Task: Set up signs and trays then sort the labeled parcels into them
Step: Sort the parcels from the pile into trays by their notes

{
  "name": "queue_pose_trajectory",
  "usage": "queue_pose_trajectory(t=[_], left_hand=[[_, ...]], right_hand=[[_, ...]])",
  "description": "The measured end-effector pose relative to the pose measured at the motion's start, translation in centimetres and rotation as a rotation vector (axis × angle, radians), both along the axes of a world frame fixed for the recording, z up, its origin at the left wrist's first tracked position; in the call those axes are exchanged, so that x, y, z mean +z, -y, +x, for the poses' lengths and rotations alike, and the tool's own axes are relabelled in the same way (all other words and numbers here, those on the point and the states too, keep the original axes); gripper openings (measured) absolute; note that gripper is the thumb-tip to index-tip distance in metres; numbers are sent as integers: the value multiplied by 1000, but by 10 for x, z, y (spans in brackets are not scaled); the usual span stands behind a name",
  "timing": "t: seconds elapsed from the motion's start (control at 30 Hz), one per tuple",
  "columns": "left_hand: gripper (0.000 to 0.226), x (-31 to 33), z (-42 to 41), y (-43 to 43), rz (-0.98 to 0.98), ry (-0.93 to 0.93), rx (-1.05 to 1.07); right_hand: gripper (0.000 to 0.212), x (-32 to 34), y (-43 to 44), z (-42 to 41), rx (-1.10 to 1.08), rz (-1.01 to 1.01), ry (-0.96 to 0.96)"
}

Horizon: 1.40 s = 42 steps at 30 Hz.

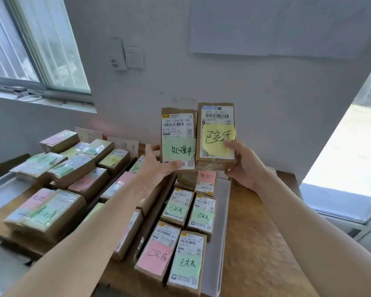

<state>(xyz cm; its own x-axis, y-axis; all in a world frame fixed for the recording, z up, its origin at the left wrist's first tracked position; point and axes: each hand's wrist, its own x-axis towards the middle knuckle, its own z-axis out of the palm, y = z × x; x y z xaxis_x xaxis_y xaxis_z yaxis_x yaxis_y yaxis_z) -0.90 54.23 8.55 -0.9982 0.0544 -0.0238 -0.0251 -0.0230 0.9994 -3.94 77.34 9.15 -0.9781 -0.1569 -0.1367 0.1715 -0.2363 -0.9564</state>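
Note:
My left hand [156, 166] grips a brown parcel with a green sticky note [178, 133], held upright above the table. My right hand [242, 161] grips a second brown parcel with a yellow sticky note [217, 127] right beside it. Below them a grey tray [220, 243] holds several parcels with pink and green notes [176, 254]. A middle tray [107, 189] and a left tray [2, 189] hold more noted parcels [73, 168]. White paper signs [122, 144] stand against the wall behind the trays.
The trays sit on a wooden table [261, 243], whose right part is bare wood. A window [30, 50] is at the left, a wall socket [133, 57] above the table, and an open doorway [347, 157] at the right.

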Motion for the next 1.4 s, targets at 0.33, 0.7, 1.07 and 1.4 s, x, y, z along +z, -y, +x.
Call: queue_pose_trajectory(t=[0.33,0.7,1.07,1.4], left_hand=[[72,0,1,25,38,53,35],[73,-5,-3,140,96,67,64],[71,-26,6,347,100,151,87],[70,-76,-31,388,21,320,-16]], right_hand=[[60,-2,28,-26,78,22,35],[53,6,139,-32,146,78,-27],[73,-15,327,-26,97,83,22],[49,-36,364,-60,58,156,18]])
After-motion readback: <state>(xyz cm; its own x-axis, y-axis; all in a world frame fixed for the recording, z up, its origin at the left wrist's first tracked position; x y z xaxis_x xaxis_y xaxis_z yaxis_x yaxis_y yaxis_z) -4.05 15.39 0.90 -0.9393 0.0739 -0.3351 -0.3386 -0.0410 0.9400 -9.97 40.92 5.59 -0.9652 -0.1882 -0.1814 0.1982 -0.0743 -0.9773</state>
